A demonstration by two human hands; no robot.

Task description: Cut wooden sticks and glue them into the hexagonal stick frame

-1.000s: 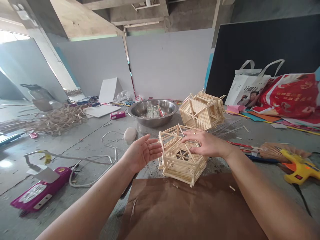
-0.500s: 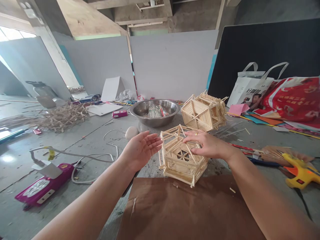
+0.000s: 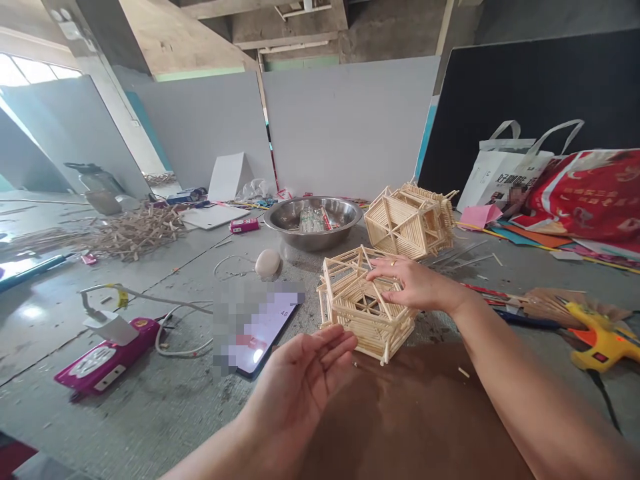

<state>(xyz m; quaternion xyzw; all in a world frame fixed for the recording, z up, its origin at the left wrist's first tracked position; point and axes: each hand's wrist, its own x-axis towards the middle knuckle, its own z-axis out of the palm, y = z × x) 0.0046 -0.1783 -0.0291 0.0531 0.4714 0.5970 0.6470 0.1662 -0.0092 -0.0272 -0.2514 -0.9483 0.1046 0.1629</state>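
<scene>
Stick frame (image 3: pixel 360 313): there it sat, on the floor (image 3: pixel 200 400) at the far edge of the brown sheet (image 3: pixel 415 413), just beyond the left hand (image 3: pixel 310 373), under the right hand (image 3: pixel 413 283)!
Handling: a feather touch seemed wisest, steadying the rim without bowing those thin sticks.
Right fingers: bent over the upper rim, apparently touching; whether they gripped, no telling.
Left palm: wide open, turned up, holding nothing; fingertips hovered close, contact unclear.
Phone (image 3: pixel 267 333): lay left of the left hand.
Second frame (image 3: pixel 405 227): stood beyond the right hand.

Phone (image 3: pixel 270 330) is lying left of near stick frame (image 3: pixel 361 312) | glue gun (image 3: pixel 605 341) is lying right | basin (image 3: pixel 320 240) is standing far
</scene>
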